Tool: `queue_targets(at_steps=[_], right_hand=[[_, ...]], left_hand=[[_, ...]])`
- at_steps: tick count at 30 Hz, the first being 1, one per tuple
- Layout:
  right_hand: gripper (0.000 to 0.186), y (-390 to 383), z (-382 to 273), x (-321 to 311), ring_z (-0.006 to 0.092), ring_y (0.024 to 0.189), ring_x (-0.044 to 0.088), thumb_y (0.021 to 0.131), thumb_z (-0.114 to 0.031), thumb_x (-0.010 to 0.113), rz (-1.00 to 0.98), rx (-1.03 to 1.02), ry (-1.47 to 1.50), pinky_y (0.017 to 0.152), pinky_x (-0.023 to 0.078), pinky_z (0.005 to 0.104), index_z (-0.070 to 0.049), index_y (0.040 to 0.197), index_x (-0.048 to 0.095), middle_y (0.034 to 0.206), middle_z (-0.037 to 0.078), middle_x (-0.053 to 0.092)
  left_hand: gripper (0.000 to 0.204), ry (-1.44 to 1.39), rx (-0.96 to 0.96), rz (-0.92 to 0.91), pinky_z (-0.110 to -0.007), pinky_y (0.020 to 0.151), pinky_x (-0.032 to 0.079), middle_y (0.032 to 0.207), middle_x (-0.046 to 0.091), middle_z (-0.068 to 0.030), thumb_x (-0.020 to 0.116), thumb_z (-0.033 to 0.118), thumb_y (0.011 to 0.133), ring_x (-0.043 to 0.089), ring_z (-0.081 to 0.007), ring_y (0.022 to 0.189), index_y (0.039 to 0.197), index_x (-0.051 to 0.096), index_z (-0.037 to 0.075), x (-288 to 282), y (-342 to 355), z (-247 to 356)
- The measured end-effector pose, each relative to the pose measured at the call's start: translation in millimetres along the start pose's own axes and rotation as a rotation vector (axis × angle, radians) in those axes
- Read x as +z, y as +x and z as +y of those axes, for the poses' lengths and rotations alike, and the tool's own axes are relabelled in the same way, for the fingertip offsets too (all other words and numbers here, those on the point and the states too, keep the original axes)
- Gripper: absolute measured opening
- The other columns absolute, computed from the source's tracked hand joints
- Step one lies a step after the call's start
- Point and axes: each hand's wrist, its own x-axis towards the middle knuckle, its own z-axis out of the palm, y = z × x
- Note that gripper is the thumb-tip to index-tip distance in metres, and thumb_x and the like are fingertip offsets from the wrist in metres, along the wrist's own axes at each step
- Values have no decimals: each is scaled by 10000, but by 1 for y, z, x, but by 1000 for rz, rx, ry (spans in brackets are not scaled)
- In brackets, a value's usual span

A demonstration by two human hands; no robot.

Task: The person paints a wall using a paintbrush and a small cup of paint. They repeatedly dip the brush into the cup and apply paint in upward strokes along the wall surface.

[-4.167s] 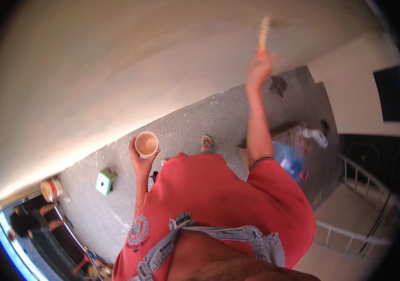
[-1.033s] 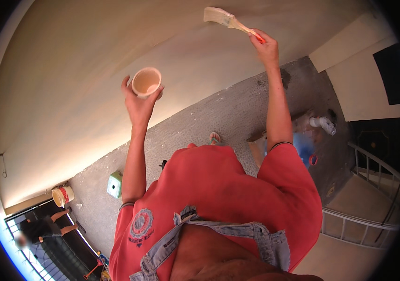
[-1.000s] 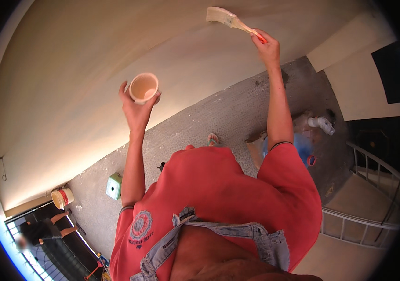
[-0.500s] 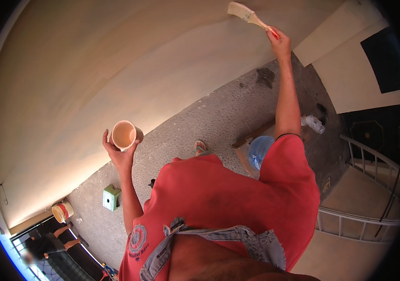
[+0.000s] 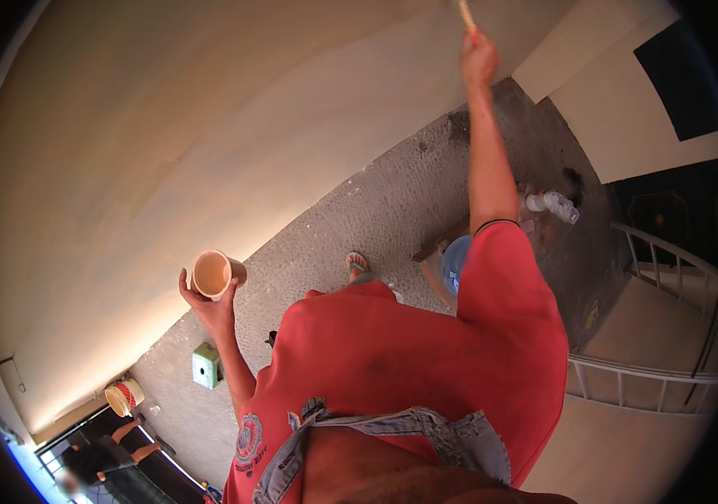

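Observation:
My left hand (image 5: 211, 310) is wrapped round a small pale tub (image 5: 213, 275) with light peach paint inside. It is held out at the left, near the wall's foot, its mouth tilted toward me. High up at the right, my right arm is stretched out, and my right hand (image 5: 479, 59) grips a paintbrush (image 5: 465, 13) by its handle. The brush's bristles are cut off by the top edge of the picture. Beyond both hands spreads the broad beige wall (image 5: 166, 118); whether the bristles touch it cannot be seen.
A green and white stool (image 5: 206, 366) and a cream bucket (image 5: 123, 396) stand at the left, near another person (image 5: 103, 458). Right of me are a blue water jug (image 5: 455, 259), partly behind my sleeve, clear plastic bottles (image 5: 554, 204) and a metal railing (image 5: 640, 391).
My right hand has moved up and to the left with the paintbrush, so its bristles have left the picture. The tub in my left hand sits slightly lower and further left.

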Motion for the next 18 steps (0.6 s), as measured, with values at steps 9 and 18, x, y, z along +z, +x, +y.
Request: queue_targets(at_steps=[9, 18], right_hand=[[269, -126, -178, -4, 404, 821, 685, 983, -186, 640, -126, 153, 187, 701, 535, 459, -32, 1201, 672, 888, 227, 685], [301, -239, -322, -37, 340, 759, 683, 978, -148, 657, -284, 70, 391, 663, 539, 430, -13, 1246, 642, 872, 182, 669]], left_hand=[[1127, -4, -20, -13, -421, 1105, 443, 1399, 544, -223, 964, 147, 672, 552, -308, 1299, 1534, 246, 51, -5, -4, -10], [1143, -4, -28, -47, -410, 1043, 498, 1340, 583, -202, 970, 152, 663, 599, -294, 1242, 1529, 231, 47, -40, -3, -31]])
